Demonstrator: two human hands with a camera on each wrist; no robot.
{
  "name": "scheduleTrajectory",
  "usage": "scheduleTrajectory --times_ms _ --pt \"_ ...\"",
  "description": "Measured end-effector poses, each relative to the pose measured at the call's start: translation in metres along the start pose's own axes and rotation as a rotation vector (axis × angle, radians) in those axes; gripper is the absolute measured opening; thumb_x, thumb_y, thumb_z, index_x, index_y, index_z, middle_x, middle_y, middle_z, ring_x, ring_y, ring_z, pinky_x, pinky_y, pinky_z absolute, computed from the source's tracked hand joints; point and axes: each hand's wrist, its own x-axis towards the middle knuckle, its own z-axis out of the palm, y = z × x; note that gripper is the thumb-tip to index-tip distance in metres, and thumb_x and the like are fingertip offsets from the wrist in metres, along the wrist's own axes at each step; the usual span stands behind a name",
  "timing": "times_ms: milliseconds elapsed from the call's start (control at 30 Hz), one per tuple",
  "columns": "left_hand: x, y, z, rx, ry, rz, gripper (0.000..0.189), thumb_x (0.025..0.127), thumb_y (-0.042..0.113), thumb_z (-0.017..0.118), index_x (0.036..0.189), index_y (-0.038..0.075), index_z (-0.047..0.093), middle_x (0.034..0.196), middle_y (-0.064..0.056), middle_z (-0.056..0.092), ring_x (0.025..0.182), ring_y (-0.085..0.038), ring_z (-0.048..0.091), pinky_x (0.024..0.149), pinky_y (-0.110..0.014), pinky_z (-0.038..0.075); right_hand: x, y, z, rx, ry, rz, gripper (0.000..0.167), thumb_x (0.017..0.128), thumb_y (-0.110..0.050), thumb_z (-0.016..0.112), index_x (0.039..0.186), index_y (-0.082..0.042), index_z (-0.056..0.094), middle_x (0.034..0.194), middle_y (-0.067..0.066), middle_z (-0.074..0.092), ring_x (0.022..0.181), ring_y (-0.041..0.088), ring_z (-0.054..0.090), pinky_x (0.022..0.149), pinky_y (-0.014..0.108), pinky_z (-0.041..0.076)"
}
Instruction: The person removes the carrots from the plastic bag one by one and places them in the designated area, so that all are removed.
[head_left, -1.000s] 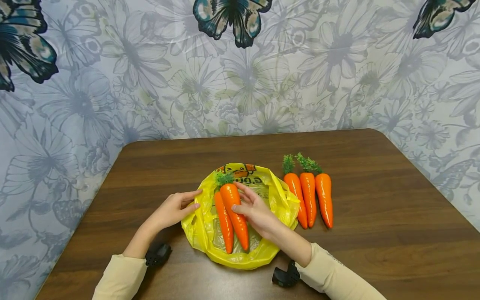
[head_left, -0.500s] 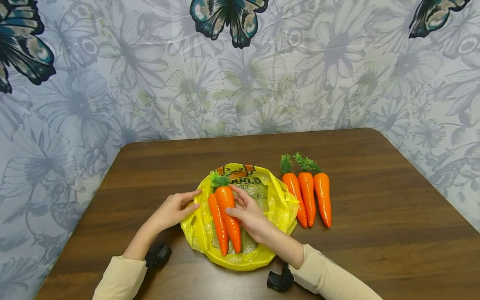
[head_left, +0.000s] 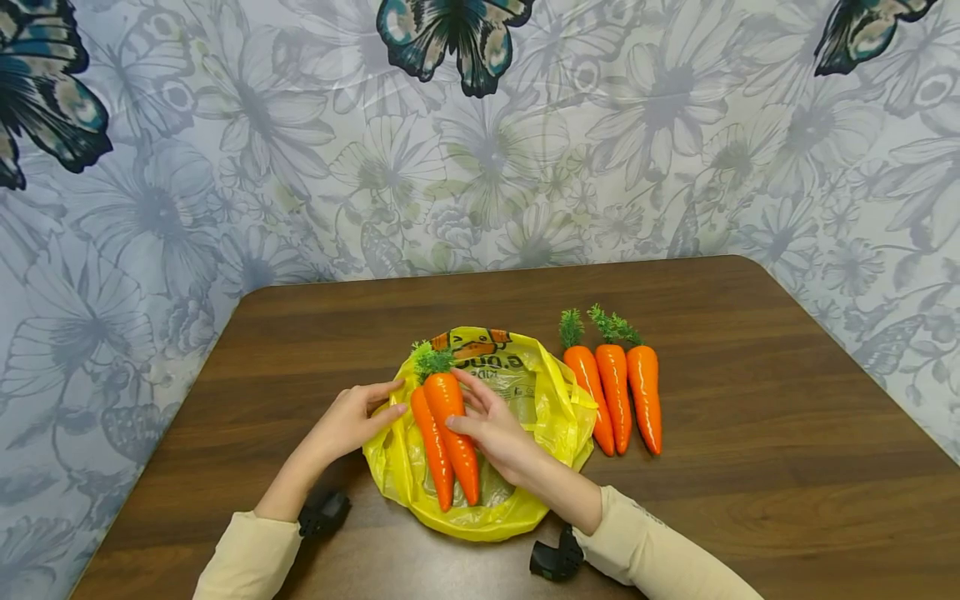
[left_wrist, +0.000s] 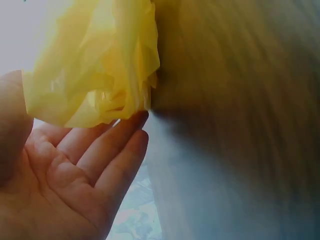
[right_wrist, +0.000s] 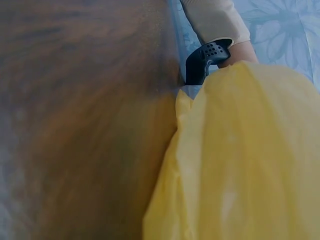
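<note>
In the head view, a yellow plastic bag (head_left: pixel 566 425) stands with its mouth spread open and its rim rolled out. My right hand (head_left: pixel 491 425) reaches over the opening and grips an orange carrot (head_left: pixel 453 425) with a green top, thumb on its near face. Against that carrot's left side lies a second carrot (head_left: pixel 432 450), thinner looking, also over the bag's opening. My left hand (head_left: pixel 352 421) holds the bag's left rim between thumb and fingers. The left wrist view shows yellow plastic (left_wrist: pixel 100 65) between that thumb and the fingers. Plastic hides my right hand in the right wrist view.
To the right of the bag, three more carrots lie side by side: a left one (head_left: pixel 588 392), a middle one (head_left: pixel 615 396) and a right one (head_left: pixel 647 400). All rest on a brown wooden table (head_left: pixel 750 400). A patterned wall (head_left: pixel 495 183) stands behind it.
My right hand has moved a little left with the carrot, and the second carrot has shifted left with it, towards the bag's left rim. My left hand has stayed almost in place.
</note>
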Motion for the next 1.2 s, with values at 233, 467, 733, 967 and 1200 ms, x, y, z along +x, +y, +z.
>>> scheduleTrajectory --times_ms 233,467,733,967,1200 --pt "0.003 0.009 0.005 0.073 0.052 -0.089 0.063 0.086 0.042 0.066 0.127 -0.005 0.056 0.122 -0.019 0.057 0.111 -0.035 0.054 0.090 -0.049 0.044 0.002 0.002 0.003 0.003 -0.022 -0.004 0.066 0.088 0.007 0.053 0.147 -0.009 0.029 0.143 0.019 0.030 0.125 0.033 0.040 0.095 0.042 0.042" --pt "0.005 0.011 0.007 0.079 0.054 -0.128 0.066 0.085 0.043 0.067 0.128 -0.005 0.055 0.121 -0.020 0.057 0.110 -0.035 0.054 0.089 -0.049 0.045 0.002 0.003 0.005 0.003 -0.028 -0.008 0.066 0.087 0.008 0.053 0.147 -0.007 0.028 0.145 0.020 0.028 0.127 0.034 0.038 0.096 0.042 0.041" --pt "0.007 0.011 0.008 0.086 0.064 -0.129 0.055 0.086 0.031 0.068 0.126 -0.007 0.056 0.120 -0.021 0.058 0.107 -0.034 0.056 0.085 -0.046 0.048 0.002 0.001 0.007 -0.003 -0.044 -0.013 0.067 0.085 0.005 0.057 0.146 -0.010 0.032 0.144 0.018 0.030 0.126 0.032 0.039 0.096 0.042 0.040" --pt "0.012 0.018 0.010 0.101 0.075 -0.173 0.052 0.085 0.024 0.066 0.124 -0.008 0.056 0.118 -0.022 0.059 0.105 -0.033 0.057 0.083 -0.044 0.049 0.002 0.001 0.007 0.022 -0.088 -0.008 0.068 0.086 0.005 0.056 0.147 -0.009 0.030 0.143 0.019 0.030 0.126 0.032 0.039 0.097 0.042 0.039" --pt "0.011 0.020 0.010 0.094 0.081 -0.198 0.055 0.084 0.028 0.068 0.124 -0.008 0.057 0.117 -0.022 0.059 0.102 -0.033 0.059 0.079 -0.043 0.051 -0.001 -0.011 0.008 0.054 -0.130 -0.034 0.070 0.085 0.005 0.056 0.147 -0.011 0.029 0.141 0.018 0.032 0.124 0.033 0.041 0.095 0.042 0.041"
